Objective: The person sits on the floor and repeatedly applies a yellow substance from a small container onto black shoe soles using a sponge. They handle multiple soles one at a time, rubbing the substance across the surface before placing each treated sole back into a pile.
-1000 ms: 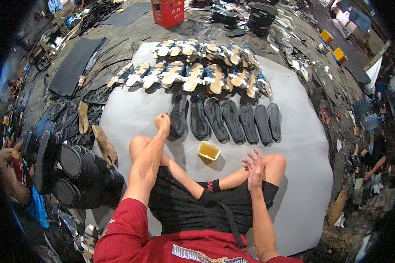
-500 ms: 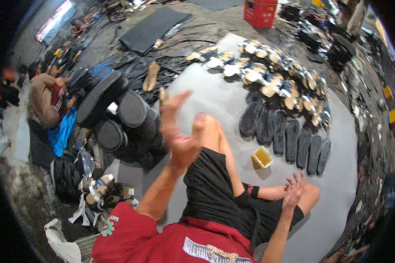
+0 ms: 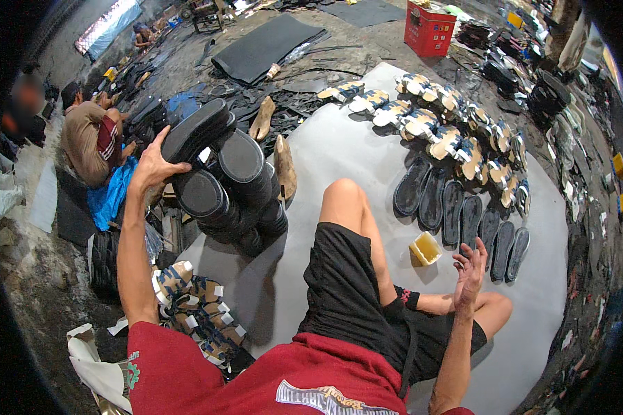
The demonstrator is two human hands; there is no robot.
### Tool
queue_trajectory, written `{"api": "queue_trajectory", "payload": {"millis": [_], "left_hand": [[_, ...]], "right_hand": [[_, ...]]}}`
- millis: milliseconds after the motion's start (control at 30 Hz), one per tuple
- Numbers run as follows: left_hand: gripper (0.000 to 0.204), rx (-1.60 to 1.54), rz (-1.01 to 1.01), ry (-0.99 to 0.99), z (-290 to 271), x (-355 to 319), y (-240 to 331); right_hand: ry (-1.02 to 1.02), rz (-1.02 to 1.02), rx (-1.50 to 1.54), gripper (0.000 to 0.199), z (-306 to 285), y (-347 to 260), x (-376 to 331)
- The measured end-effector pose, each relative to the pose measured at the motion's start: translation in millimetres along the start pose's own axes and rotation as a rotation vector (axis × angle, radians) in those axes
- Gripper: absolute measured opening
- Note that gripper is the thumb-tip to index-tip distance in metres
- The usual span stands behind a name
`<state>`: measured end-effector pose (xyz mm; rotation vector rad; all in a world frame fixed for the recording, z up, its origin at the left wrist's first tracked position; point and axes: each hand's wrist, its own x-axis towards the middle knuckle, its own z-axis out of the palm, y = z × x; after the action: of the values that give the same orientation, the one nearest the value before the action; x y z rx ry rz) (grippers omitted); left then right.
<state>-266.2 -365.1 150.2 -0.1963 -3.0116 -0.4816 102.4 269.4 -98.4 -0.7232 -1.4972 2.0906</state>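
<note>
Left hand [image 3: 154, 164] had reached outward since the earlier frame, thumb and fingers now around the near end of a black sole [image 3: 199, 130]; couldn't tell if firmly clamped. Sure hold probably needed pinching both edges, not nudging the stacked soles [image 3: 244, 158] right of that hand. Yellowish tub [image 3: 417, 254] and sole row [image 3: 452, 211] lay left of and beyond right hand [image 3: 469, 270]: empty, fingers loosely apart.
</note>
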Motion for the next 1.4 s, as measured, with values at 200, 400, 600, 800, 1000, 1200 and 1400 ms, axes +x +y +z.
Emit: {"api": "queue_trajectory", "payload": {"millis": [200,400,600,800,1000,1200,1400], "left_hand": [[0.102,-0.052,-0.004,0.028,-16.5,-17.2,10.9],[0.097,-0.275,0.163,0.193,-35.0,-104.5,79.4],[0.099,-0.167,0.262,0.197,50.3,-252.5,179.2],[0.1,-0.118,-0.136,0.126,219.6,-321.3,84.9],[0.107,-0.132,-0.224,0.004,298.4,-360.9,10.7],[0.118,-0.12,-0.218,-0.071,260.5,-357.4,16.1],[0.107,-0.28,-0.005,0.221,170.1,-323.6,60.9]], "right_hand": [[-0.038,-0.038,-0.011,0.066,-3.4,4.4,-3.9],[0.064,0.026,-0.028,0.066,-30.8,19.8,-6.8],[-0.05,0.026,-0.33,0.054,-15.4,30.8,5.6],[-0.356,-0.312,-1.519,0.053,-3.1,57.6,17.5],[-0.437,-0.454,-1.59,0.057,1.4,89.6,37.0],[-0.377,-0.411,-1.599,0.053,-5.6,102.4,33.7],[-0.131,-0.139,-1.077,0.067,-12.1,67.1,32.2]]}}
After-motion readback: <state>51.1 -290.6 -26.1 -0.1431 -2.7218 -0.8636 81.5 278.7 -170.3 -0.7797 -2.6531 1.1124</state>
